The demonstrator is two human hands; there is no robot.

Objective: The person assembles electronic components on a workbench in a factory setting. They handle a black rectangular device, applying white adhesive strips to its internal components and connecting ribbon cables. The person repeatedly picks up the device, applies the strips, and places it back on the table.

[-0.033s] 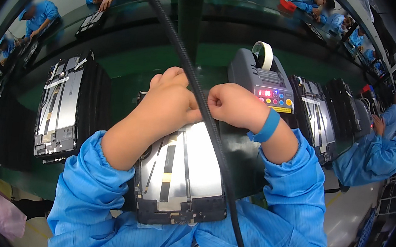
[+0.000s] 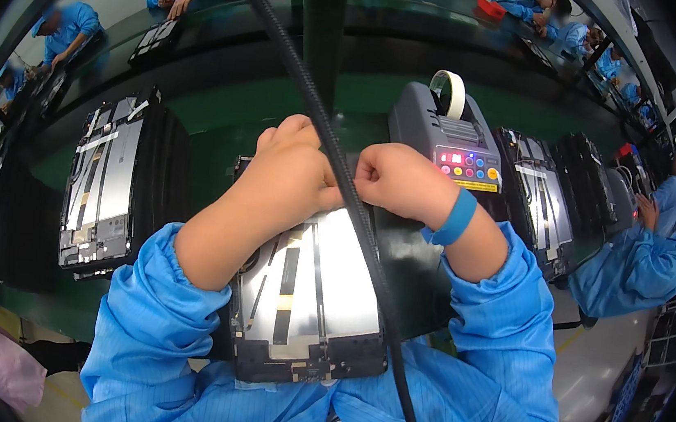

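Observation:
A flat open device panel (image 2: 339,281), silvery with dark strips and a black lower edge, lies in front of me. My left hand (image 2: 293,165) is over its far end, fingers curled and closed, the thumb side facing my other hand. Close beside it, my right hand (image 2: 403,181) makes a pinch, fingertips nearly meeting the left ones. Anything pinched between them is too small or hidden to make out. The right wrist wears a blue band (image 2: 459,215). A black braided cable (image 2: 317,98) crosses the view in front of the hands.
A grey tape dispenser (image 2: 421,125) with lit buttons and a tape roll stands beyond my right hand. Stacks of similar panels stand at left (image 2: 102,186) and right (image 2: 541,195). Across the green bench (image 2: 224,117), people in blue work at other panels.

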